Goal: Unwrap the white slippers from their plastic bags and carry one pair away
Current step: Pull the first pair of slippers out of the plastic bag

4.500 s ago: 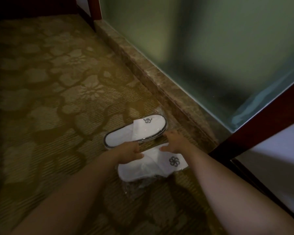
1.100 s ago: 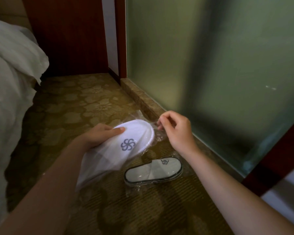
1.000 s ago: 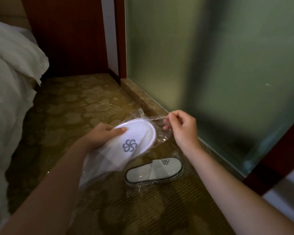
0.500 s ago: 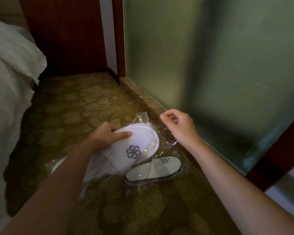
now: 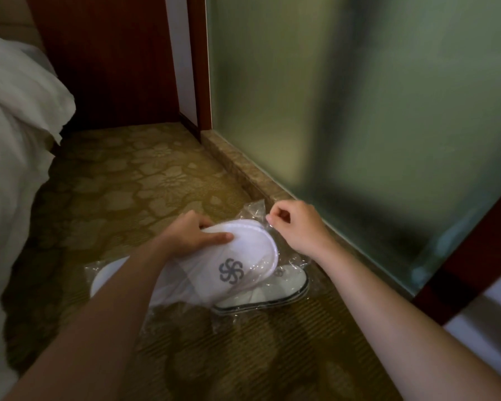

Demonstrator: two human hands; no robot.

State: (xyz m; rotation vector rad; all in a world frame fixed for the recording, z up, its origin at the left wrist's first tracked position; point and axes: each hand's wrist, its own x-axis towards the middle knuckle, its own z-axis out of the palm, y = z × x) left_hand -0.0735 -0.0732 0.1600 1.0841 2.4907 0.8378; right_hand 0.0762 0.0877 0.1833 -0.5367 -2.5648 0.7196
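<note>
A pair of white slippers (image 5: 232,264) with a grey swirl logo sits in a clear plastic bag (image 5: 253,212), held low over the carpet. My left hand (image 5: 191,234) grips the slippers near the toe end, thumb on top. My right hand (image 5: 297,227) pinches the loose end of the bag just beyond the toes. A second wrapped pair (image 5: 284,290) with a dark sole edge lies on the carpet underneath, partly hidden by the held pair.
A white duvet (image 5: 15,134) hangs at the left. A frosted glass wall (image 5: 359,111) on a stone sill (image 5: 252,175) runs along the right, with dark wood panels (image 5: 104,59) behind. Patterned carpet (image 5: 133,180) covers the floor between.
The held pair has sunk lower and now overlaps the pair on the floor. My right hand lost the bag's end half a second ago and has pinched it again.
</note>
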